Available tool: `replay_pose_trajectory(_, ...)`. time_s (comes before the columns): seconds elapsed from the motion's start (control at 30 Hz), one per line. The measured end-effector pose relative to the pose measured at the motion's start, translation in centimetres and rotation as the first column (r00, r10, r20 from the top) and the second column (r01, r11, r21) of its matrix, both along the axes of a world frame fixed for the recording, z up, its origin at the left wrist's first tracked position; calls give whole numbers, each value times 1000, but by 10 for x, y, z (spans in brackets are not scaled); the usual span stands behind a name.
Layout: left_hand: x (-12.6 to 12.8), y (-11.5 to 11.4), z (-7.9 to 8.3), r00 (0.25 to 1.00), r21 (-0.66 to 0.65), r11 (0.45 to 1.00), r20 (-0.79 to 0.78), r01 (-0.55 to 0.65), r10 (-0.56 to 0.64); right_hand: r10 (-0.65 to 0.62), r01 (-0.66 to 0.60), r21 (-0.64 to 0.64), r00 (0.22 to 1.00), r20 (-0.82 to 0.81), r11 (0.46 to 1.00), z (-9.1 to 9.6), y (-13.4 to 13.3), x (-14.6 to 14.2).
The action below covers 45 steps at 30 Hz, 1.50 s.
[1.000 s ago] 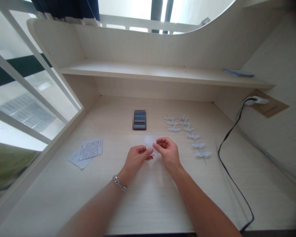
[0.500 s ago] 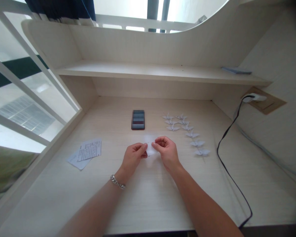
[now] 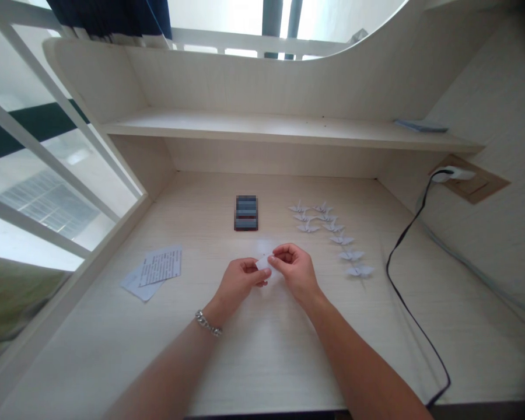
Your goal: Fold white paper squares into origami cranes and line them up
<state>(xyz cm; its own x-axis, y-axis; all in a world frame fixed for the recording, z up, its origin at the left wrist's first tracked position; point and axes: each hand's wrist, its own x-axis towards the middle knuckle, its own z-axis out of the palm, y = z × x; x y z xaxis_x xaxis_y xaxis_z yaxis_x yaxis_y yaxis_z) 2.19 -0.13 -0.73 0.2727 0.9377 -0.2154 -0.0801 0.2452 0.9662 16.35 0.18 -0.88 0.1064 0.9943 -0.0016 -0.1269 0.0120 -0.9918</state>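
Between my two hands is a small piece of white paper (image 3: pixel 263 263), partly covered by my fingers. My left hand (image 3: pixel 244 275), with a chain bracelet (image 3: pixel 208 324) at the wrist, pinches it from the left, thumb on top. My right hand (image 3: pixel 292 262) pinches its right edge between thumb and fingers. To the right of my hands lie several folded white paper cranes (image 3: pixel 350 255), set out in a slanting group. Beyond my hands lies a phone (image 3: pixel 246 213) with a blurred screen.
Two sheets of paper, the upper one printed (image 3: pixel 161 265), overlap on the desk at left. A black cable (image 3: pixel 409 309) runs from a wall socket (image 3: pixel 475 181) down the right side. A shelf (image 3: pixel 245 125) crosses the back, with a flat bluish item (image 3: pixel 421 126) on it.
My left thumb has moved right across the paper, closer to my right hand. The paper looks tilted and shows less of its face. My right hand stays nearly in place.
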Motion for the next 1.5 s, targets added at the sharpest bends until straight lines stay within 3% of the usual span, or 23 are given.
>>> replay_pose_trajectory(0.3, -2, -1, 1, 991, 52, 997, -128, 52, -45, 69, -69, -18, 998, -6, 997, 9, -4, 0)
replay_pose_trajectory(0.53, -1, 0, -2, 990, 100, 987, -47, -125, 130, 129, -134, -35, 984, -119, 990, 7, -5, -7)
replay_pose_trajectory(0.7, 1, 0, -2, 984, 100, 980, -39, -170, 175, 131, -141, -52, 978, -162, 989, 7, -5, -10)
replay_pose_trajectory(1.07, 8, 1, -4, 967, 107, 963, -34, -247, 251, -42, -3, -176, 967, -251, 984, 4, -4, -15)
replay_pose_trajectory(1.2, 7, 1, -4, 963, 91, 962, -52, -257, 263, -70, 34, -186, 979, -194, 982, 2, -3, -16)
replay_pose_trajectory(1.4, 5, 0, -5, 961, 99, 965, -112, -244, 254, -11, 14, -63, 999, 40, 998, -2, -3, -12)
replay_pose_trajectory(1.5, 5, 0, -5, 961, 110, 966, -122, -235, 248, 10, -5, -73, 998, 70, 997, -3, -2, -10)
